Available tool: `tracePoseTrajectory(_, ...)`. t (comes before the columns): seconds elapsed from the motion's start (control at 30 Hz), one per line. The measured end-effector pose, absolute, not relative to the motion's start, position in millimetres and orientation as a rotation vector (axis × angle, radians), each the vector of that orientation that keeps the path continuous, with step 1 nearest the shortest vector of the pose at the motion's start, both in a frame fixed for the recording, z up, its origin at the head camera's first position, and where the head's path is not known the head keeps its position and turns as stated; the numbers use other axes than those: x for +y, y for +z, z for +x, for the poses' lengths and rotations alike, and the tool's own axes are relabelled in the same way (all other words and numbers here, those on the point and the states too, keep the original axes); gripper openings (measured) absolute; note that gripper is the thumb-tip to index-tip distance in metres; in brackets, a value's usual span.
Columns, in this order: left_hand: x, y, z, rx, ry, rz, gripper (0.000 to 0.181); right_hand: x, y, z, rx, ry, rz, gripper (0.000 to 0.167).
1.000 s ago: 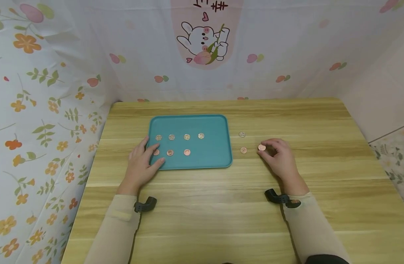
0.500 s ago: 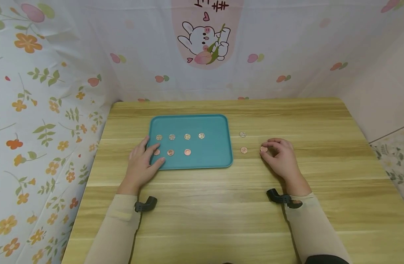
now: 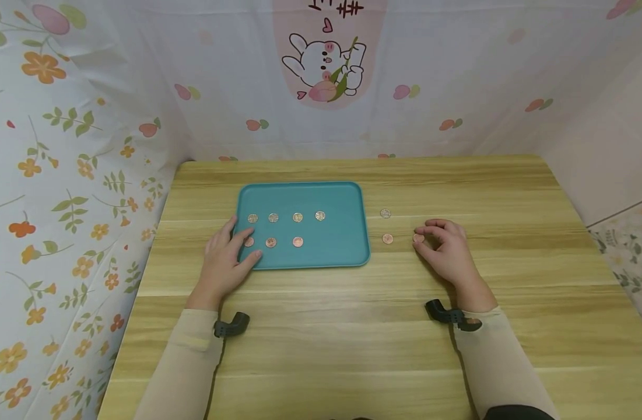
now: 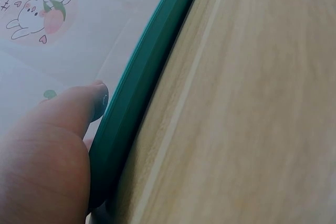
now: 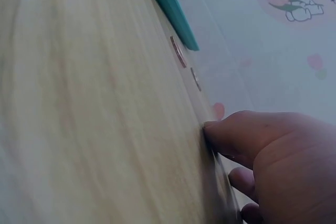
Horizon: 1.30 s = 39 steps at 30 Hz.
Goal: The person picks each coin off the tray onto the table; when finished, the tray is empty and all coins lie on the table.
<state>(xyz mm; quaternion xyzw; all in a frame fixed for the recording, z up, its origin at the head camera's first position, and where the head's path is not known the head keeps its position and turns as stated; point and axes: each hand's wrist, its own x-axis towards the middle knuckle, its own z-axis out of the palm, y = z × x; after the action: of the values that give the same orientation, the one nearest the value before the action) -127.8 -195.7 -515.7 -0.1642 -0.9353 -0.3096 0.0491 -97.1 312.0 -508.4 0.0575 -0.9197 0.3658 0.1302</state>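
Observation:
A teal tray point(image 3: 331, 254) lies on the table with two rows of coins on it. The far row has several silvery coins point(image 3: 297, 217); the near row has three copper-coloured ones point(image 3: 270, 242). My left hand point(image 3: 223, 265) rests over the tray's left front corner, its fingers spread and its thumb at the near rim, also seen in the left wrist view. One copper coin is partly under a fingertip. Right of the tray, my right hand point(image 3: 446, 254) pinches a copper coin point(image 3: 418, 238) at the tabletop between thumb and finger. That coin is hidden in the right wrist view.
Between the tray and my right hand lie a silvery coin point(image 3: 385, 214) and a copper coin point(image 3: 387, 238). A wood-grain table point(image 3: 331, 332) carries everything. Patterned cloth point(image 3: 216, 70) hangs behind and at the left.
The right hand has shifted slightly right with its coin and lowered it to the tabletop, then stayed nearly still. The left hand and tray hold their place.

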Motion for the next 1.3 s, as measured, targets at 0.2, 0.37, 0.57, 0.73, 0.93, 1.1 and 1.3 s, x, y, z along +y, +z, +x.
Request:
tracePoseTrajectory(0.2,-197,-516,-128,-2.850,-0.934,-0.500,0.060,312,-509,-99,-2.671,1.054,0.189,0.017)
tracePoseTrajectory(0.37,-198,-517,-127,-2.852,-0.932,-0.496,0.061,312,-509,-100,-2.682,1.054,0.194,0.018)
tracePoseTrajectory(0.57,-199,-517,-127,-2.851,-0.938,-0.491,0.060,311,-508,-100,-2.700,1.065,0.172,0.019)
tracePoseTrajectory(0.73,-199,-516,-126,-2.848,-0.941,-0.488,0.061,311,-507,-101,-2.703,1.060,0.174,0.019)
tracePoseTrajectory(0.93,-198,-517,-127,-2.855,-0.942,-0.482,0.061,311,-506,-102,-2.697,1.084,0.152,0.021)
tracePoseTrajectory(1.1,-197,-517,-128,-2.866,-0.941,-0.486,0.061,308,-503,-106,-2.659,1.090,0.142,0.032)
tracePoseTrajectory(1.3,-197,-516,-128,-2.879,-0.942,-0.485,0.061,290,-499,-118,-2.577,1.135,0.218,0.035)
